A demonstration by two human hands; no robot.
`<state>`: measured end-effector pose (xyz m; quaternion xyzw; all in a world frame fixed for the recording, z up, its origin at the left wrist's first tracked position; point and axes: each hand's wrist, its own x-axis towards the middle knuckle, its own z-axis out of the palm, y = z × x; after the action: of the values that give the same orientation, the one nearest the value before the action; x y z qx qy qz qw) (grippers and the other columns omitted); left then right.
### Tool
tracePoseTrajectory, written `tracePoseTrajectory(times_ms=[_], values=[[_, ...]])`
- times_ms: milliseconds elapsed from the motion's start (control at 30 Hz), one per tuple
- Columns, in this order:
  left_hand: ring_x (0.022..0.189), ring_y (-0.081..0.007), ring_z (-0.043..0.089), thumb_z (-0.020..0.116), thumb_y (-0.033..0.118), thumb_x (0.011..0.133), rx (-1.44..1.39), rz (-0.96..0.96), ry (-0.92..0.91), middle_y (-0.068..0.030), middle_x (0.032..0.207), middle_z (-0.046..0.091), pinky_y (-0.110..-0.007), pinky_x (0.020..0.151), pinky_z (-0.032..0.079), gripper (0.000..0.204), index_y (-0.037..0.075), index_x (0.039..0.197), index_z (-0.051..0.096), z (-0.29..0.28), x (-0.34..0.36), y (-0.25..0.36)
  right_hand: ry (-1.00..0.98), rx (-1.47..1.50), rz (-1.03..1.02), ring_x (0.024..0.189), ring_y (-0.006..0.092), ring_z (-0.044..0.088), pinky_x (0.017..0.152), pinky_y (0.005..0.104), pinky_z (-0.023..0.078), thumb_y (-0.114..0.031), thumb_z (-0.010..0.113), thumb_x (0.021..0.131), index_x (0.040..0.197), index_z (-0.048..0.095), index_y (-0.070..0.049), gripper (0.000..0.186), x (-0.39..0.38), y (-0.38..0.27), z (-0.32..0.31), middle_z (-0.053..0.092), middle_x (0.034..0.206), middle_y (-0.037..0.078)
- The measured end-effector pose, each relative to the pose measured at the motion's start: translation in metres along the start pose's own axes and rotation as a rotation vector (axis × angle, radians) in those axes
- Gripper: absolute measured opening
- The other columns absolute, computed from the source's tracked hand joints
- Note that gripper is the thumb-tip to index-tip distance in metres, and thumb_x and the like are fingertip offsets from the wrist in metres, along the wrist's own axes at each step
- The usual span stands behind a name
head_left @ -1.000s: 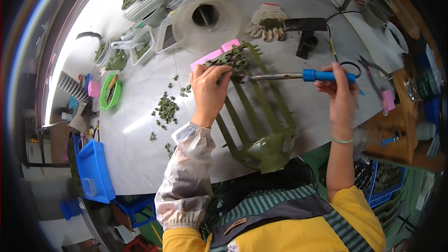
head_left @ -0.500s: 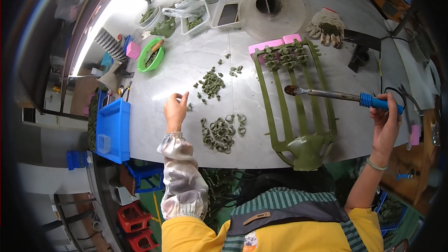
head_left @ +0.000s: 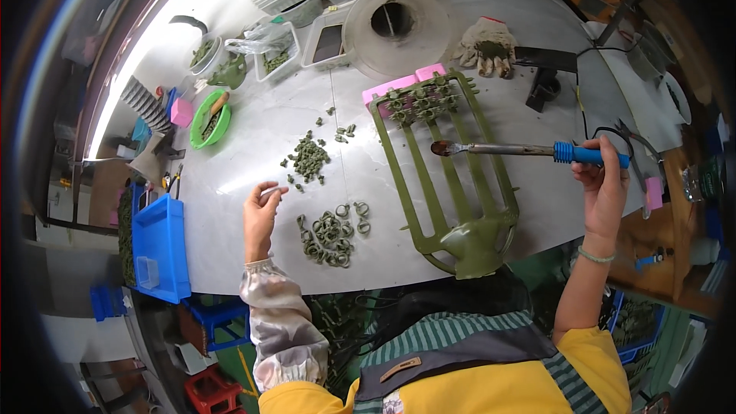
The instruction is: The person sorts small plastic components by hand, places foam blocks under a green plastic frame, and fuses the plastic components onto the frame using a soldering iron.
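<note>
On one grey table (head_left: 360,176) lay one green frame (head_left: 471,245), crossed above by one blue-handled tool (head_left: 529,150) gripped in the right hand (head_left: 600,188). The left hand (head_left: 260,218) was narrow, its contents unclear. Two pink blocks (head_left: 383,90) touched the frame; many rings (head_left: 328,236) lay heaped.

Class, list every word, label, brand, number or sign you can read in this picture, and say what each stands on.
No text can be read.
Tan tag on the apron: any marks are too small to read.
Pale patch at the lower edge: cut off and too blurred to read.
Tool in the right hand: no lettering can be made out.
</note>
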<state>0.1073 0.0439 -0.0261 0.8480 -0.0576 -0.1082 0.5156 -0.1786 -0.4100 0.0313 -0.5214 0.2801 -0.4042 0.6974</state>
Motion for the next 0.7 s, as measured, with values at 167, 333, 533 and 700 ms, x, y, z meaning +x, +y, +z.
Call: tracePoseTrajectory(times_ms=[167,333,533,700], values=[[0.082,-0.0068,0.06,0.063,0.013,0.094,-0.32,0.042,-0.192,-0.0065,0.099,0.071,-0.02,0.076,0.05,0.026,-0.002,0.115,0.066,0.061,-0.013,0.081,0.014,0.008,-0.04,0.063,0.0141,0.069,0.06,0.0237,0.058,-0.029,0.065,0.092,0.09,0.067,0.0,0.03,0.003,-0.005,-0.009,0.068,0.074,0.008],[0.09,-0.014,0.066,0.058,0.0,0.094,-0.233,0.39,-0.436,-0.0077,0.105,0.064,-0.024,0.085,0.053,0.024,-0.006,0.116,0.064,0.149,-0.019,0.136,0.063,0.014,-0.07,0.064,0.0153,0.069,0.059,0.0242,0.058,-0.028,0.066,0.092,0.09,0.068,0.001,0.029,0.01,-0.005,-0.014,0.069,0.077,0.009],[0.077,-0.0152,0.065,0.07,0.002,0.084,0.034,0.72,-0.193,-0.0063,0.091,0.069,-0.027,0.07,0.052,0.013,0.003,0.097,0.071,0.232,-0.011,0.16,0.074,0.051,-0.059,0.065,0.0169,0.07,0.059,0.0258,0.059,-0.025,0.066,0.092,0.092,0.068,0.0,0.026,0.022,0.009,-0.022,0.07,0.086,0.01],[0.083,-0.0236,0.056,0.074,0.01,0.077,0.274,1.037,0.017,-0.0008,0.088,0.07,-0.035,0.079,0.046,0.014,0.01,0.091,0.073,0.257,0.003,0.155,0.073,0.076,-0.031,0.065,0.0167,0.07,0.059,0.0258,0.059,-0.026,0.065,0.093,0.092,0.067,0.001,0.027,0.026,0.017,-0.018,0.069,0.081,0.009]])
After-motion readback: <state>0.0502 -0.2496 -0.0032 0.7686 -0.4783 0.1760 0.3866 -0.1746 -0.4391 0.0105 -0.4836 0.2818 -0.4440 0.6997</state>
